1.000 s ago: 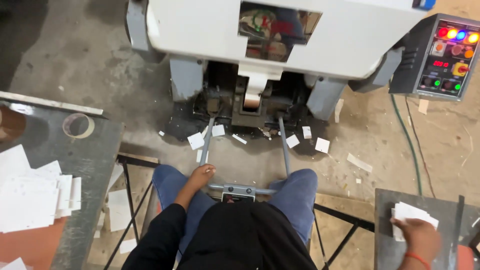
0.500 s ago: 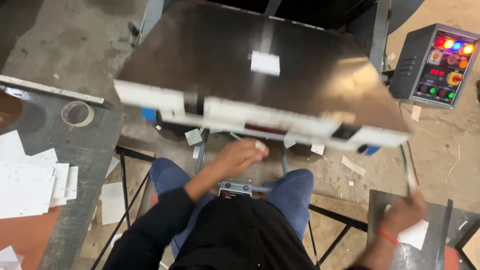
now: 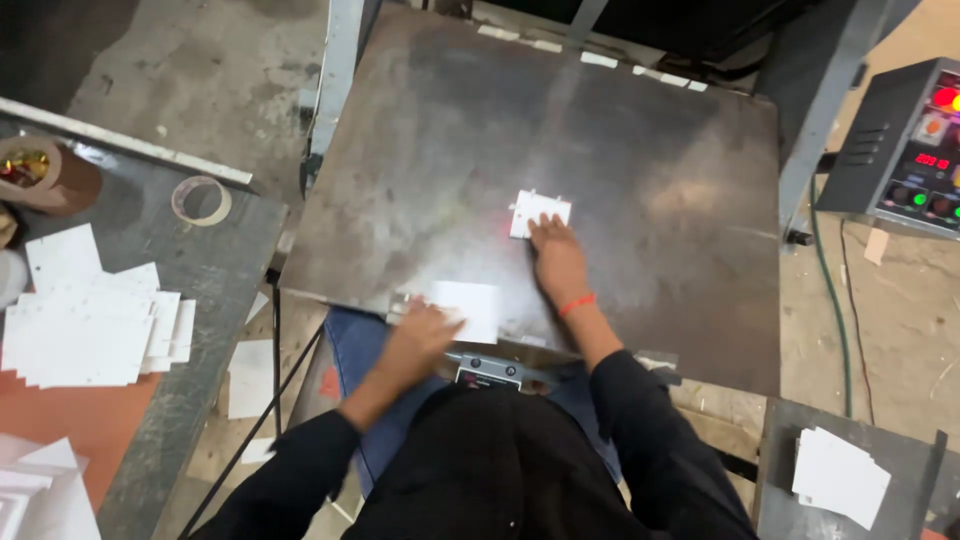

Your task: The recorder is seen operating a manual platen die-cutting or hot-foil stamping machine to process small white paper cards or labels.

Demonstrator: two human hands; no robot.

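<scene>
A large dark metal plate lies flat in front of me. My right hand rests on it with its fingers on a small white card near the plate's middle. My left hand grips a second white card at the plate's near edge. Both sleeves are black, and a red band sits on my right wrist.
A grey side table on the left holds stacked white cards, a tape roll and a brown tape roll. More white cards lie on a table at lower right. A control box with lit buttons stands at right.
The metal plate has swung down and now lies flat. My right hand came from the right-hand table onto the plate's middle card. My left hand rose to the plate's near edge with a card.
</scene>
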